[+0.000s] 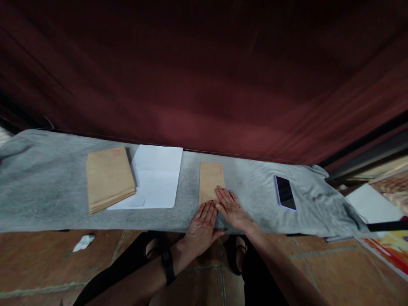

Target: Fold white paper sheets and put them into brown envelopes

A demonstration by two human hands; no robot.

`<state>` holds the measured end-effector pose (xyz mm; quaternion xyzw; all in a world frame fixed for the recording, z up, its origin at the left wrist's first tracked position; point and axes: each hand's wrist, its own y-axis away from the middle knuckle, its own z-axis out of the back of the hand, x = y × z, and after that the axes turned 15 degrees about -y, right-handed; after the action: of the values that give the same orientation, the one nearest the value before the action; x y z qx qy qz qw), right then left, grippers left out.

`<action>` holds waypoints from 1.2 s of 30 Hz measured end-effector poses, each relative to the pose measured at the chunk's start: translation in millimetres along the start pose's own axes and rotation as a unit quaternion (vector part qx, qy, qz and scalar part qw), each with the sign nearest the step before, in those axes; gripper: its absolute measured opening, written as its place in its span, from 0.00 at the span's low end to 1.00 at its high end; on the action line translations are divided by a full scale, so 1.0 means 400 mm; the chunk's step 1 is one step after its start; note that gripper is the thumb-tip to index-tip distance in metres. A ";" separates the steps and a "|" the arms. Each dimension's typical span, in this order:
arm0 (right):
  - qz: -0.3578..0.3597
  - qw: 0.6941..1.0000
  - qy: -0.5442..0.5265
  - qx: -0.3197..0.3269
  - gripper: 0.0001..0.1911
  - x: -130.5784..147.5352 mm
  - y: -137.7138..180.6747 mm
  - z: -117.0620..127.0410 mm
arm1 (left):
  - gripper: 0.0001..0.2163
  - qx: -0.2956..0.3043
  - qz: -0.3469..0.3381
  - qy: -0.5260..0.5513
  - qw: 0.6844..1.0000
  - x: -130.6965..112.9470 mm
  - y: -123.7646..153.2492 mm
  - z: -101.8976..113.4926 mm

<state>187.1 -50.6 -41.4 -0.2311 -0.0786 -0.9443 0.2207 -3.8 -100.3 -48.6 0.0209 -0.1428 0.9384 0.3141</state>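
Observation:
A narrow brown envelope [211, 178] lies on a grey cloth-covered bench [47, 187]. Both my hands rest flat on its near end, fingers stretched out and together. My left hand [203, 225] covers the lower left corner, and a black watch sits on that wrist. My right hand [230, 207] lies beside it on the lower right part, its fingertips pointing up the envelope. Neither hand grips anything.
A stack of brown envelopes [108, 178] and white paper sheets [154, 178] lie to the left. A dark phone [284, 192] lies to the right. A dark red curtain [204, 76] hangs behind. A crumpled paper scrap [83, 242] is on the tiled floor.

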 end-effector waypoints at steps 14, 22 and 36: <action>0.059 0.997 0.017 -0.045 0.34 0.080 0.120 -0.066 | 0.38 0.005 0.043 -0.025 0.999 0.012 0.049 -0.028; 0.087 0.991 0.028 -0.101 0.35 0.081 0.127 -0.075 | 0.37 0.016 0.033 -0.017 0.999 0.021 0.044 -0.019; 0.038 0.991 0.024 -0.129 0.38 0.059 0.159 -0.076 | 0.41 -0.021 0.054 -0.024 0.998 0.045 0.063 -0.009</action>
<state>185.0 -124.0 -54.0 -0.2375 0.0577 -0.9428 0.2265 -32.9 -108.0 -56.0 0.0287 -0.1711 0.9499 0.2601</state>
